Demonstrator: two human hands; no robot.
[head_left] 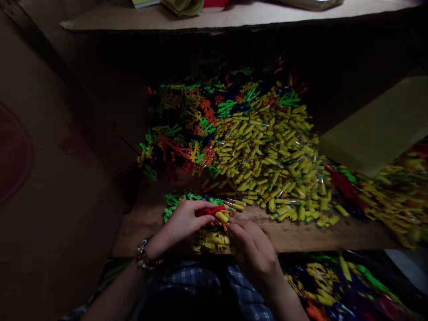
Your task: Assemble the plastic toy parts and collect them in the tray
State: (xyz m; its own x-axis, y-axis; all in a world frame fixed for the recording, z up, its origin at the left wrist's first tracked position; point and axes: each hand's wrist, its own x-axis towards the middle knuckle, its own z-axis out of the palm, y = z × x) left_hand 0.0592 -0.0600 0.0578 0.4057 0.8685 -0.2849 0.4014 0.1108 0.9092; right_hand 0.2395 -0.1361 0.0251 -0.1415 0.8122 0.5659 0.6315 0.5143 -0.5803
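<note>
My left hand (185,220), with a beaded bracelet (145,255) at the wrist, is closed around a glossy red piece (214,210) whose kind I cannot make out. A small yellow roll (222,217) sticks out at its fingertips. Opposite it, my right hand (256,245) has its fingertips close together at the end of this roll; whether they pinch it is hidden. Under and behind the hands lie small green plastic pieces (171,206), and some yellow plastic pieces (214,240) rest by the table's front edge.
A big heap of yellow rolls (277,156) covers the wooden table (143,227) at centre right. Behind it on the left are orange, green and yellow plastic pieces (203,116). A cardboard shelf (234,20) spans the top. More coloured pieces (327,285) lie below right.
</note>
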